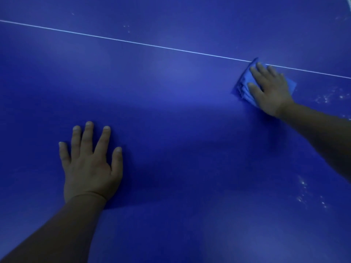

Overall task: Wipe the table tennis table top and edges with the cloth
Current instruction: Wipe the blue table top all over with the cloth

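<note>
A view from above, looking down on a dark blue table tennis table top [171, 82] that fills the whole picture. A thin white line [133, 42] crosses the surface from the upper left down toward the right edge.

The right hand [269, 90] reaches in from the right side, its forearm running up from the lower right. It lies palm-down with straight, slightly spread fingers, pressing flat on a folded blue cloth [245, 86] — not curled around it. The cloth sits at the upper right of the view, its far corner just touching the white line. Its long axis runs roughly from that far corner back toward the viewer, about the same way the fingers point, and stacked folded layers show along its left edge. Most of the cloth is hidden under the hand.

The left hand [89, 164] rests palm-down on the bare table at lower left, well apart from the cloth, fingers straight and fanned out, holding nothing.

Pale specks [326, 97] dot the surface just right of the cloth, and more appear lower along the right side — possibly dust, though the picture is too dim to tell.
</note>
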`<state>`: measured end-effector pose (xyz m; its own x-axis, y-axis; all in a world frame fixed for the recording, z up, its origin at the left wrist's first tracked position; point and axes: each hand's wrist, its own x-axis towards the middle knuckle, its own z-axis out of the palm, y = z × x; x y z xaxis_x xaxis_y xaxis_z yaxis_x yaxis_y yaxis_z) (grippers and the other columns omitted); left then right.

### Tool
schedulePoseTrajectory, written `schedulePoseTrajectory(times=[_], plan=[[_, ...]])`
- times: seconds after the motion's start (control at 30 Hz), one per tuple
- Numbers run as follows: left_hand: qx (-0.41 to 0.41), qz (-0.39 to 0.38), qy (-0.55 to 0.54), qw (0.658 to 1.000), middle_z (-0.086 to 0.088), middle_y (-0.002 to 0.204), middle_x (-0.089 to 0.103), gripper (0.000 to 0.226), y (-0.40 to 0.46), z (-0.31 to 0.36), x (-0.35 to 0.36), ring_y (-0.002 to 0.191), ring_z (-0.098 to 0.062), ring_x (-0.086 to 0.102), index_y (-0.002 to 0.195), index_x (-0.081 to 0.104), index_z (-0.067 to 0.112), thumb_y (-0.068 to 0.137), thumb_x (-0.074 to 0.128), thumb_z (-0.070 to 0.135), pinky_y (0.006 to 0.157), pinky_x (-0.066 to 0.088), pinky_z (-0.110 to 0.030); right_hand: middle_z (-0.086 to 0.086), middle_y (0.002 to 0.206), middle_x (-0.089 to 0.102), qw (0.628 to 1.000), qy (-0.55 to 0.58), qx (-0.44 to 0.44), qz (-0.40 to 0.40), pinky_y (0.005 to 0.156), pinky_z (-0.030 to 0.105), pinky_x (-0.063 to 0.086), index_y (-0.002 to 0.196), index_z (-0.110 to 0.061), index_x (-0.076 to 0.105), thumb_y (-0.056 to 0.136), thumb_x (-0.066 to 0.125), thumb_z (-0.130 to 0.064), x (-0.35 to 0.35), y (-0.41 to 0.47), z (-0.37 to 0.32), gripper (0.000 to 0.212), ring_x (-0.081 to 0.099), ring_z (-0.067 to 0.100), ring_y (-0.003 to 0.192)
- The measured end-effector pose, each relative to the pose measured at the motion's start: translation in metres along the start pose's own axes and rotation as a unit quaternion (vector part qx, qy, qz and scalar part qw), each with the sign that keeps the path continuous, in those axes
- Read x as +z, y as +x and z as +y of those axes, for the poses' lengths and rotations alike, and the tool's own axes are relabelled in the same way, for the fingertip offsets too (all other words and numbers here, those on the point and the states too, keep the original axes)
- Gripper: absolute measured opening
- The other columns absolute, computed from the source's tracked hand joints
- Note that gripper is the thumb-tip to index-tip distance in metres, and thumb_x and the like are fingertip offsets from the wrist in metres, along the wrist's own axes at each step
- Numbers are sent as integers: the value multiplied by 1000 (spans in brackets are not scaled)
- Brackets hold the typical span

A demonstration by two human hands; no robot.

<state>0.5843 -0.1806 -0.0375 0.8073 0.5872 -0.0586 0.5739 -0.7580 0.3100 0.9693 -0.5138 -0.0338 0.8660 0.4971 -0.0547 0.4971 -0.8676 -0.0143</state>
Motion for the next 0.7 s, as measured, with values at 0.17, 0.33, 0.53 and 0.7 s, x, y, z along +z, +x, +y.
schedulePoseTrajectory(times=[0.17,0.33,0.53,0.7], plan=[[4,-2,-2,1000,-11,166,20,69,-1,-1,0,155,-28,4,154,37,21,96,28,55,124,-4,-53,6,165,27,997,6,-74,-20,115,62,18,158,-25,27,100,16,-64,6,-84,-17,71,23,38,150],[2,-6,-3,1000,-11,166,19,69,-1,-1,-1,155,-27,2,155,37,21,95,27,56,124,-4,-54,3,167,21,950,-29,-306,-44,120,58,11,155,-23,32,105,25,-55,11,-221,-28,59,19,36,152],[3,-12,2,1000,-9,167,17,70,-1,-2,0,156,-26,0,156,34,23,96,24,58,124,-5,-53,1,164,29,994,17,-102,-28,115,59,20,156,-30,32,99,25,-59,5,-80,-58,65,24,34,150],[3,-6,4,1000,-8,167,17,69,-1,-2,1,156,-25,0,156,33,23,97,25,57,124,-5,-53,-4,168,19,991,23,-129,-12,120,56,13,158,-28,29,89,12,-67,-6,17,-143,81,15,31,154]])
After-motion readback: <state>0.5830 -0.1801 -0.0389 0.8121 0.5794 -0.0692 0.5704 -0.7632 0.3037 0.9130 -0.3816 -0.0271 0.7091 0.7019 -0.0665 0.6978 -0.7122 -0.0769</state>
